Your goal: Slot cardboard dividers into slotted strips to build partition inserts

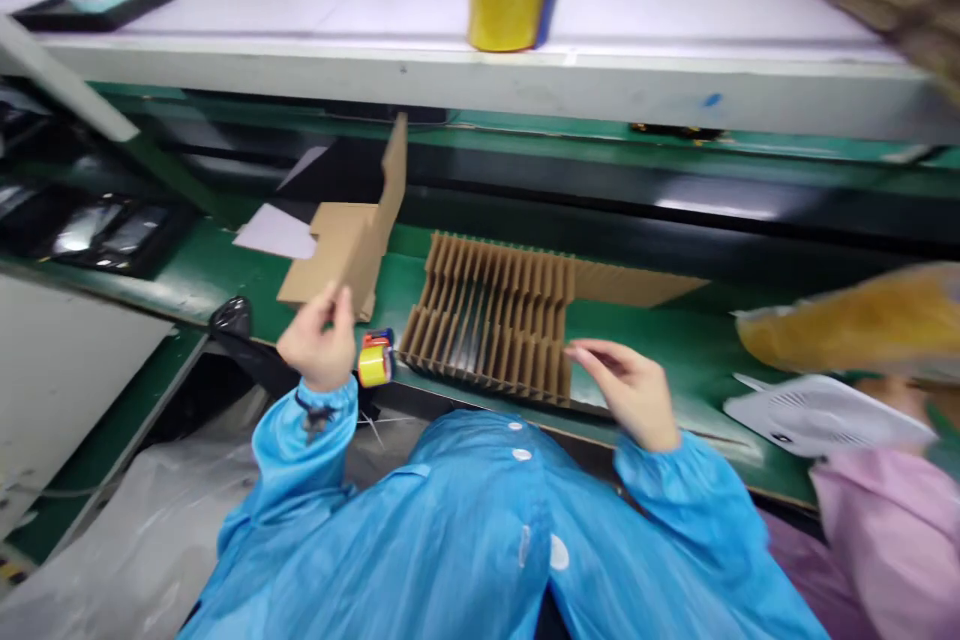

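Observation:
A folded piece of brown cardboard (375, 230) stands on the green bench at left, one panel upright and another lying flat. At the near edge of the upright panel, my left hand (319, 340) is closed in a pinch on it. In front of my body lies a cardboard divider grid (491, 320) with several narrow slots, dark inside. My right hand (630, 390) pinches at the grid's right edge, thumb and fingertips together. Beside the grid's left end sits a small yellow tape roll (375, 363) with red and blue parts.
A long cardboard strip (637, 282) extends right of the grid. Yellow and blue tape rolls (510, 5) stand on the white shelf (337, 5) above. At right, a co-worker's pink sleeve (885, 510) is beside a white plastic part (825, 415) and a yellow bagged item (862, 320).

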Motion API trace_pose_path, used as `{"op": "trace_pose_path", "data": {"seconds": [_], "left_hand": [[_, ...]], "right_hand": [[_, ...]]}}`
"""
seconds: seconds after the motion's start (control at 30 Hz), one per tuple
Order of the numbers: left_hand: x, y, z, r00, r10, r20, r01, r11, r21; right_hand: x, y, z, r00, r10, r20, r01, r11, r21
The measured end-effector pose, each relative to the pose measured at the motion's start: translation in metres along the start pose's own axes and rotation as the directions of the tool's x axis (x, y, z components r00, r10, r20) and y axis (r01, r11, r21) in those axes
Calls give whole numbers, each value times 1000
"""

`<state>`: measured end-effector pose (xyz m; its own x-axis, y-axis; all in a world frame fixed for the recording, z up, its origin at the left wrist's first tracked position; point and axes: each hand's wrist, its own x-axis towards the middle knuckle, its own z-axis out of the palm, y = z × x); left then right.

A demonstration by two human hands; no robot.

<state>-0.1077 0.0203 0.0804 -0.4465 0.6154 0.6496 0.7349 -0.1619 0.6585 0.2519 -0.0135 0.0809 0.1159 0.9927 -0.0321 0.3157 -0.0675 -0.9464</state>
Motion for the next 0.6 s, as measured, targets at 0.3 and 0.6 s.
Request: {"op": "trace_pose_path", "data": {"seconds": [0.3,0.6], "left_hand": [[-95,123,56,364,916,165,-706,388,-593],[-152,86,101,313,755,576,-559,637,-531]], "right_hand": [[5,-35,22,989,124,-81,-74,887,456],[1,-40,-107,985,134,-110,-173,815,-553]]}}
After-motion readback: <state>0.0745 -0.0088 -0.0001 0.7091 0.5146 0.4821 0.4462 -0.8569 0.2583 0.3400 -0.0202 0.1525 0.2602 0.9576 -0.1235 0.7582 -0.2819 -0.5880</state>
